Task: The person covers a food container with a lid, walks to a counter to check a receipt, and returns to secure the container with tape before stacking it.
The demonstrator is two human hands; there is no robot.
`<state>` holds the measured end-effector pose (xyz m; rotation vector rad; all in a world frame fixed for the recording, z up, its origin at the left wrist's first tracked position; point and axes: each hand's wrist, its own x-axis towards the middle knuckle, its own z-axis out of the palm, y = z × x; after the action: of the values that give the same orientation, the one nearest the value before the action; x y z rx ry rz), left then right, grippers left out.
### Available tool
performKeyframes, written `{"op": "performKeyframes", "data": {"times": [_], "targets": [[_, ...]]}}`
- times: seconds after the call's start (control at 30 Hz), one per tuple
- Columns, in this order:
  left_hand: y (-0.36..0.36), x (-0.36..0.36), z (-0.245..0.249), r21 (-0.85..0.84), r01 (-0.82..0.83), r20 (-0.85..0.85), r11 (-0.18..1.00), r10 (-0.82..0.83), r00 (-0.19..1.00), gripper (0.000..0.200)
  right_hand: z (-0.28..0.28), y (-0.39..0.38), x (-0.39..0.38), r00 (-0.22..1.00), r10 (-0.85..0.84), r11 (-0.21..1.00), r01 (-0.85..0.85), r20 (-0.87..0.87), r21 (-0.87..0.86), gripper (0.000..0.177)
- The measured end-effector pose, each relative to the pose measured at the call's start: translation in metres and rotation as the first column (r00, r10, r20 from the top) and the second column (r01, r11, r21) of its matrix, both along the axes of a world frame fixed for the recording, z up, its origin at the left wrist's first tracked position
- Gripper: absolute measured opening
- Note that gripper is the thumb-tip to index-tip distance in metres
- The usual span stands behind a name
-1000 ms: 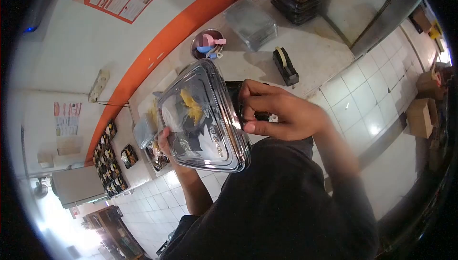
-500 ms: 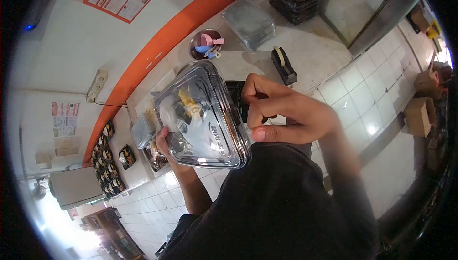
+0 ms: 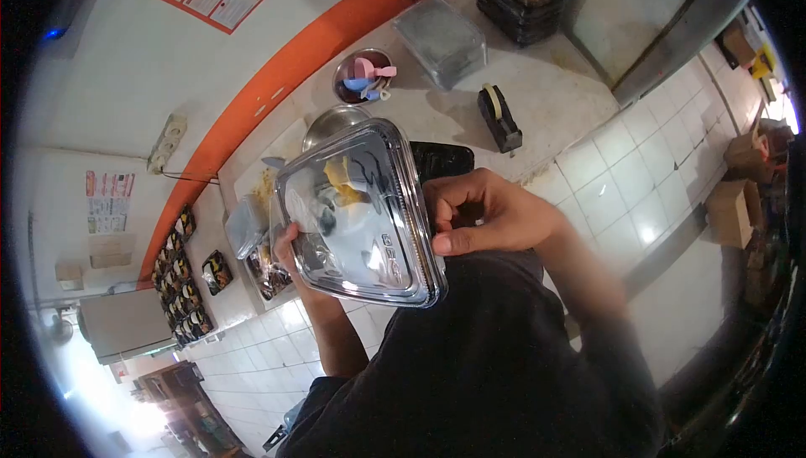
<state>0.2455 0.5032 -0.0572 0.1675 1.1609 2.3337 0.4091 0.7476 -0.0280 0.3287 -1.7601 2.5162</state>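
A clear-lidded food container [image 3: 353, 223] is held up tilted in front of me, with yellow and pale food showing through the shiny lid. My left hand [image 3: 295, 252] is closed around its left edge, most of the fingers hidden behind it. At the opposite rim, my right hand [image 3: 499, 214] is curled shut, thumb and bent fingertips right at the edge; whatever is between them I cannot make out. Behind it on the counter lie a black tray [image 3: 445, 158] and a black tape dispenser [image 3: 500, 118] with a yellowish roll.
Along the counter [image 3: 558, 114] stand a steel bowl with pink and blue scoops [image 3: 363, 76], a stack of clear lids [image 3: 441, 42] and stacked filled containers [image 3: 522, 0]. Another metal bowl [image 3: 332, 126] is partly covered. Several packed meals [image 3: 180, 282] sit at far left. Cardboard boxes [image 3: 732, 214] stand right.
My right hand has moved left and slightly down to the container's rim, its fingers now right at the edge. The container has tipped a little and sits slightly lower.
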Motion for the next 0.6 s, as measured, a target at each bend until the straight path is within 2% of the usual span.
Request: {"op": "performKeyframes", "data": {"times": [0.07,0.2,0.27,0.3,0.33,0.4,0.43,0.47,0.53,0.57,0.6], "targets": [[-0.004,-0.012,-0.006,0.046,0.069,0.058,0.997,-0.072,0.996,0.059,0.001,-0.004,0.002,0.994,-0.093,0.995,0.094,0.050,-0.016,0.032],[-0.002,-0.014,0.000,0.146,0.085,0.116,0.986,-0.103,0.988,0.058,-0.020,-0.013,-0.004,0.984,-0.164,0.985,0.167,0.072,-0.038,0.032],[-0.015,-0.021,-0.010,0.008,0.109,0.131,0.994,-0.109,0.985,0.052,-0.026,-0.021,-0.008,0.993,-0.097,0.941,0.112,0.063,-0.319,0.034],[-0.008,-0.017,-0.019,-0.023,-0.081,0.079,0.996,0.083,0.993,0.048,-0.034,-0.020,-0.007,0.996,-0.008,0.908,0.044,0.088,-0.417,0.040],[-0.009,-0.019,-0.018,-0.016,-0.087,0.081,0.996,0.088,0.993,0.048,-0.040,-0.020,-0.007,0.996,-0.003,0.912,0.039,0.089,-0.409,0.040],[-0.012,-0.023,-0.012,-0.043,0.088,0.217,0.995,-0.077,0.973,0.043,-0.047,-0.021,-0.007,0.990,-0.140,0.881,0.125,0.000,-0.456,0.049],[0.001,-0.016,0.005,-0.109,0.045,0.253,0.993,-0.016,0.967,0.035,-0.061,-0.007,-0.004,0.997,-0.075,0.878,0.080,0.029,-0.473,0.054],[-0.001,-0.027,-0.003,-0.096,0.029,0.258,0.995,-0.003,0.966,0.035,-0.090,0.007,-0.006,0.993,-0.117,0.934,0.121,0.031,-0.338,0.062],[0.003,-0.042,0.002,-0.204,0.230,0.311,0.952,-0.159,0.937,0.028,-0.082,0.023,-0.004,0.989,-0.102,0.869,0.141,0.106,-0.475,0.072],[0.003,-0.034,0.004,-0.150,0.168,0.297,0.974,-0.118,0.948,0.025,-0.078,0.032,-0.004,0.990,-0.090,0.876,0.132,0.111,-0.464,0.072],[0.002,-0.046,-0.005,-0.139,0.160,0.299,0.977,-0.112,0.948,0.025,-0.058,0.040,-0.005,0.986,0.016,0.791,0.088,0.165,-0.605,0.076]]}}
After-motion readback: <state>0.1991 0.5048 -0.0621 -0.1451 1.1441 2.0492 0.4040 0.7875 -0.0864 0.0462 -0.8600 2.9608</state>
